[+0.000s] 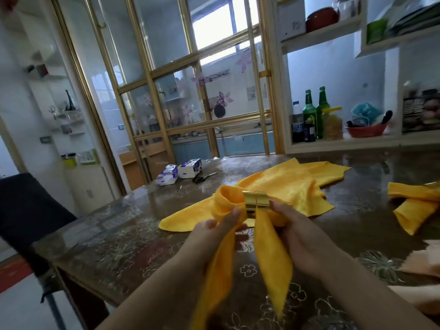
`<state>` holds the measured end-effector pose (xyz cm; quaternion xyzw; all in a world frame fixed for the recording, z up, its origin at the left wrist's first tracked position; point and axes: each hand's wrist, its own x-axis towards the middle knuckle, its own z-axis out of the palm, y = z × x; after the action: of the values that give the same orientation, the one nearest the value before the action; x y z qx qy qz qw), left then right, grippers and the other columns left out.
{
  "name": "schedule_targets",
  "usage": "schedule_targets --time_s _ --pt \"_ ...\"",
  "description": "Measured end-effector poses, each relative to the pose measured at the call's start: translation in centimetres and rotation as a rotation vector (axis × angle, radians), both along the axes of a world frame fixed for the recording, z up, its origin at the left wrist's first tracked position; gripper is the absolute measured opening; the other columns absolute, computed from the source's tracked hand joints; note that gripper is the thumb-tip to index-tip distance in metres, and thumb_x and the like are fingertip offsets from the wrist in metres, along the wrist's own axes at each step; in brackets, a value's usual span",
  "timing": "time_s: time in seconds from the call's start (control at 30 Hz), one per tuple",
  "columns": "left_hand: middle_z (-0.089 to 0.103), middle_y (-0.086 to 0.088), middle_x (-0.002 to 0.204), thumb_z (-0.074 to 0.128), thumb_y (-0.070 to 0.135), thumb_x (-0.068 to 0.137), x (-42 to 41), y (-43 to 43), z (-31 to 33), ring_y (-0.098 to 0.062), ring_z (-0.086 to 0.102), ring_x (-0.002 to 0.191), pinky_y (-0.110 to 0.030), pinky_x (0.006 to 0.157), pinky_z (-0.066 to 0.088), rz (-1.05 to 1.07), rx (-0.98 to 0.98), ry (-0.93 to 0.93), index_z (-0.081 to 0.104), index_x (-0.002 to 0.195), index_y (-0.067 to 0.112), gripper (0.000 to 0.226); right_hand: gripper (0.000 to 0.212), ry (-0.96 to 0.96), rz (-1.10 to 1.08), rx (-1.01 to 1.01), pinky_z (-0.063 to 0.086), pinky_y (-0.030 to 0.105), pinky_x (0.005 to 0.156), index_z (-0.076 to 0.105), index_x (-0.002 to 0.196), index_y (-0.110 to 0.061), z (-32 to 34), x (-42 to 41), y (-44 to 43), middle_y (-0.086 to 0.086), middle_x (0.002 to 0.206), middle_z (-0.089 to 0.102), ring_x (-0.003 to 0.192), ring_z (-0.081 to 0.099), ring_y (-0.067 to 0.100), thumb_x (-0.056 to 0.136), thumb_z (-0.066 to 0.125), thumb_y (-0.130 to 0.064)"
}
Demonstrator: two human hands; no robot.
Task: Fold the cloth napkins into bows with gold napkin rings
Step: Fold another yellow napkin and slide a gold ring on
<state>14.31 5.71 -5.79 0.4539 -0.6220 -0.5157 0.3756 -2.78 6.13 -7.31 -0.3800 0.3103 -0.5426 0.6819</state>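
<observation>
From my head camera I look down at a dark glossy table [123,236] printed with pale flowers, and I place everything else by it.

Above its near middle I hold a yellow napkin [271,253] in both hands, lifted clear of the tabletop. A gold ring [256,203] sits around the napkin's gathered middle. My left hand [214,234] is closed on the cloth to the left of the ring, thumb pressed onto a rolled loop of fabric, fingers curled under it. My right hand [297,234] pinches the cloth just to the right of the ring, its fingertips touching the ring's edge. Two long tails of the napkin hang down between my forearms toward the near edge of the table.

Further back on the table, behind my hands, a second yellow napkin [281,184] lies spread out flat and rumpled. At the right edge of the table a third yellow napkin [414,206] lies folded, with a glint of gold at its top; I cannot tell what that is. Near the right front of the table there is something pale pink [421,260], too blurred to name.

At the far left corner of the table sit two tissue packs [178,171], and just beside them, to their right, a pair of scissors [203,177].

Off the table's left side stands a dark chair [31,210]. Beyond the far edge, a gold-framed glass door [190,91] and white shelves [345,139] holding green bottles [315,115] and a red bowl [366,131].
</observation>
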Motion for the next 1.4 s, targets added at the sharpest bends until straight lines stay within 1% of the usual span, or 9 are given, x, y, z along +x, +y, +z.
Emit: schedule_targets --time_s 0.17,0.4,0.57,0.7,0.87,1.07,1.13,1.3,1.4 --pt "0.074 0.007 0.089 0.062 0.058 0.066 -1.9 -0.6 -0.1 -0.013 0.07 0.085 -0.032 0.071 0.055 -0.077 0.111 0.13 0.064 0.096 0.033 0.039 0.047 0.107 -0.026 0.011 0.051 0.039 0.071 0.06 0.111 -0.015 -0.3 0.0 0.3 0.016 0.105 0.068 0.097 0.063 0.032 0.07 0.061 -0.038" --pt "0.073 -0.004 0.098 0.066 0.034 0.069 -1.2 -0.9 0.3 -0.02 0.071 0.09 -0.033 0.071 0.056 -0.073 0.102 0.205 0.064 0.107 0.02 0.04 0.013 0.246 -0.027 0.023 0.048 0.027 0.051 0.062 0.088 -0.013 0.8 -0.7 0.8 0.002 0.062 0.068 0.062 0.062 0.018 0.088 0.058 -0.025" --pt "0.07 -0.012 0.109 0.074 0.037 0.073 -0.5 -0.9 -1.1 -0.028 0.067 0.1 -0.042 0.081 0.055 -0.028 0.193 0.248 0.06 0.119 0.018 0.051 0.037 0.333 0.016 0.067 0.049 0.031 0.059 0.063 0.099 -0.009 0.3 -0.3 0.5 0.011 0.085 0.069 0.076 0.064 0.024 0.071 0.071 -0.031" --pt "0.068 -0.02 0.103 0.086 0.043 0.058 0.0 -1.4 -1.6 -0.029 0.07 0.083 -0.039 0.068 0.057 0.019 0.198 0.186 0.061 0.116 0.006 0.073 0.034 0.509 -0.035 0.005 0.05 0.035 0.078 0.065 0.098 -0.011 0.1 0.0 0.0 0.01 0.096 0.069 0.092 0.063 0.024 0.068 0.077 -0.023" --pt "0.071 -0.012 0.077 0.071 0.029 0.067 0.7 -0.8 -2.4 -0.019 0.068 0.062 -0.03 0.059 0.058 -0.044 0.276 0.266 0.076 0.085 0.014 0.025 0.035 0.438 -0.184 -0.063 0.05 0.027 0.065 0.058 0.11 -0.013 -0.3 -0.3 -0.7 0.012 0.102 0.064 0.091 0.062 0.022 0.078 0.068 -0.002" --pt "0.07 -0.013 0.062 0.087 0.038 0.051 -0.6 -2.0 -2.0 -0.017 0.068 0.053 -0.023 0.045 0.052 0.055 0.284 0.15 0.061 0.101 0.003 0.066 0.043 0.62 -0.401 -0.375 0.047 0.012 0.052 0.054 0.11 -0.019 0.5 -0.5 -0.1 -0.001 0.096 0.054 0.08 0.055 0.009 0.078 0.063 0.008" --pt "0.065 -0.013 0.052 0.071 0.029 0.08 -0.9 -1.8 -1.6 -0.013 0.063 0.043 -0.018 0.043 0.049 0.086 0.284 0.129 0.057 0.095 0.006 0.031 0.046 0.676 -0.427 -0.423 0.045 0.009 0.05 0.052 0.11 -0.021 0.7 -0.7 0.0 -0.002 0.094 0.053 0.074 0.053 0.008 0.077 0.062 0.01" --pt "0.041 -0.018 0.141 0.041 0.022 0.098 0.8 -2.5 -2.1 -0.032 0.038 0.131 -0.028 0.098 0.032 0.187 0.133 0.241 0.029 0.142 0.0 0.05 0.056 0.279 -0.143 -0.044 0.05 0.03 0.072 0.05 0.124 -0.018 0.6 -0.9 -0.3 0.011 0.112 0.062 0.1 0.061 0.025 0.072 0.072 -0.019" --pt "0.067 -0.012 0.099 0.054 0.014 0.091 0.2 -2.3 -1.9 -0.027 0.061 0.084 -0.017 0.058 0.051 0.164 0.148 0.182 0.043 0.133 -0.001 0.046 0.052 0.347 0.141 0.071 0.055 0.034 0.068 0.058 0.115 -0.015 0.4 -0.2 0.4 0.013 0.106 0.066 0.092 0.064 0.027 0.069 0.069 -0.037"
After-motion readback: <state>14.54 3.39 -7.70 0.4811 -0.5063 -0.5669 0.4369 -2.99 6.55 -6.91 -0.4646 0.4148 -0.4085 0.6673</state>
